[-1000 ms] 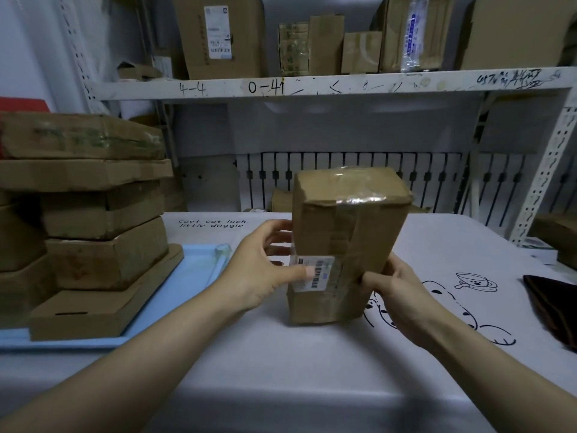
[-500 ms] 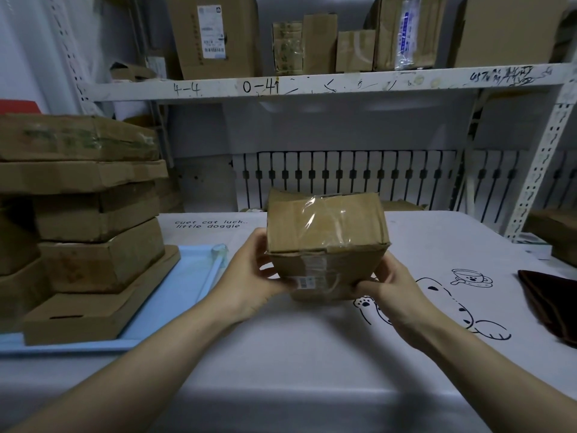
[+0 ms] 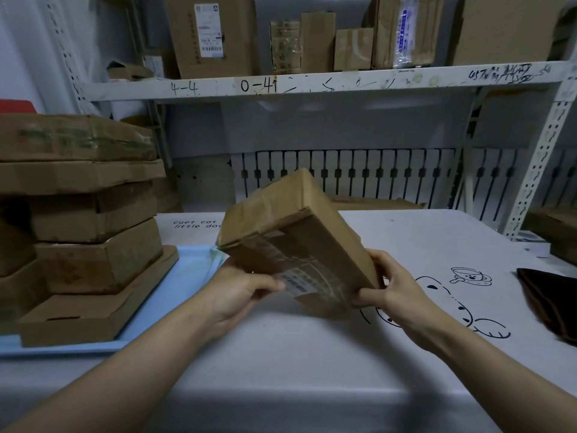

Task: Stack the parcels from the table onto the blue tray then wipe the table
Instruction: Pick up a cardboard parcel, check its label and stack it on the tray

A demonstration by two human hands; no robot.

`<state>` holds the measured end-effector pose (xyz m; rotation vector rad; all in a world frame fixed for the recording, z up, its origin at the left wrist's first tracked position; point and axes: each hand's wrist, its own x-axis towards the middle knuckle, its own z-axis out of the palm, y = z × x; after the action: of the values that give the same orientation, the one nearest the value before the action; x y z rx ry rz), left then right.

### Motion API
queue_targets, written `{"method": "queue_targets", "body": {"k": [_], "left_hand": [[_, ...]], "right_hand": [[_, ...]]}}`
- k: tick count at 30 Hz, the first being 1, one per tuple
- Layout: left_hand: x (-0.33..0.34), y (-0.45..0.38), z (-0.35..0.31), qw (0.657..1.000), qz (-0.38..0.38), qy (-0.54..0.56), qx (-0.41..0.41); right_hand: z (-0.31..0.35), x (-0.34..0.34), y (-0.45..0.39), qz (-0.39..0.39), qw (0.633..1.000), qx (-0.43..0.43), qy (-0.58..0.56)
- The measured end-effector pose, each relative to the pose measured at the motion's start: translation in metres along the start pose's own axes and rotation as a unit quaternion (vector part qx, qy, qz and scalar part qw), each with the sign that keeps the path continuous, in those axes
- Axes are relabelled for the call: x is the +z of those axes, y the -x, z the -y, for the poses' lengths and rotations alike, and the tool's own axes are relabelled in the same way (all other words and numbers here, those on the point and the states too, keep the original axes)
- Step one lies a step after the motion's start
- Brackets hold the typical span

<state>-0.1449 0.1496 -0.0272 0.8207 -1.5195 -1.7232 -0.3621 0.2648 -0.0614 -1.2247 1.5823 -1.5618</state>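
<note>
A brown cardboard parcel (image 3: 293, 235) with tape and a white label is held tilted above the white table (image 3: 312, 354), its far end raised. My left hand (image 3: 237, 295) grips its near left corner, thumb over the label. My right hand (image 3: 393, 289) grips its near right corner. The blue tray (image 3: 175, 285) lies at the left and carries a tall stack of parcels (image 3: 81, 220).
A dark brown cloth (image 3: 552, 298) lies at the table's right edge. Behind the table stands a white metal shelf (image 3: 312, 82) loaded with boxes. A small white box (image 3: 530, 245) sits by the shelf post at the right.
The parcel stood upright on the table a second ago. Both hands lifted it, laid it over and turned it, so it now hangs tilted with its label facing me.
</note>
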Motion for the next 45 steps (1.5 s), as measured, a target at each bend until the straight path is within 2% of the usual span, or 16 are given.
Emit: {"method": "queue_targets", "body": {"k": [3,8,11,14,18,21,24,28,31,34,39,42,45], "left_hand": [[0.0,-0.004,0.003,0.997,-0.015,0.069,-0.026],[-0.001,-0.009,0.009,0.995,-0.038,0.078,-0.048],[-0.001,-0.01,0.01,0.996,-0.071,0.038,-0.042],[-0.004,-0.012,0.012,0.991,-0.127,-0.02,-0.024],[-0.004,-0.011,0.011,0.968,-0.196,-0.15,0.05],[-0.001,-0.009,0.009,0.923,-0.24,-0.264,0.145],[0.004,-0.004,0.006,0.847,-0.248,-0.39,0.262],[0.009,-0.006,0.002,0.738,-0.176,-0.55,0.349],[0.013,-0.011,0.001,0.704,-0.129,-0.601,0.356],[0.015,-0.014,0.0,0.7,-0.104,-0.611,0.356],[0.012,-0.014,-0.004,0.722,-0.096,-0.589,0.351],[0.007,-0.014,-0.004,0.748,-0.096,-0.558,0.346],[-0.001,-0.019,-0.003,0.793,-0.066,-0.512,0.323]], "right_hand": [[-0.001,0.002,0.002,-0.011,1.0,0.002,0.007],[0.0,0.006,-0.001,-0.045,0.998,-0.041,0.018],[0.001,0.01,-0.002,-0.067,0.995,-0.054,0.039],[-0.001,0.013,-0.005,-0.109,0.983,-0.091,0.115],[-0.003,0.012,-0.008,-0.129,0.964,-0.129,0.192],[-0.002,0.011,-0.008,-0.139,0.948,-0.144,0.247],[-0.001,0.01,-0.009,-0.14,0.94,-0.148,0.275],[0.002,0.014,-0.008,-0.135,0.927,-0.169,0.307],[0.006,0.017,-0.006,-0.118,0.92,-0.188,0.323],[0.009,0.018,-0.005,-0.115,0.915,-0.207,0.327],[0.013,0.011,-0.005,-0.106,0.925,-0.218,0.293],[0.011,0.007,-0.007,-0.113,0.941,-0.202,0.247],[0.006,0.004,-0.008,-0.126,0.961,-0.158,0.186]]}}
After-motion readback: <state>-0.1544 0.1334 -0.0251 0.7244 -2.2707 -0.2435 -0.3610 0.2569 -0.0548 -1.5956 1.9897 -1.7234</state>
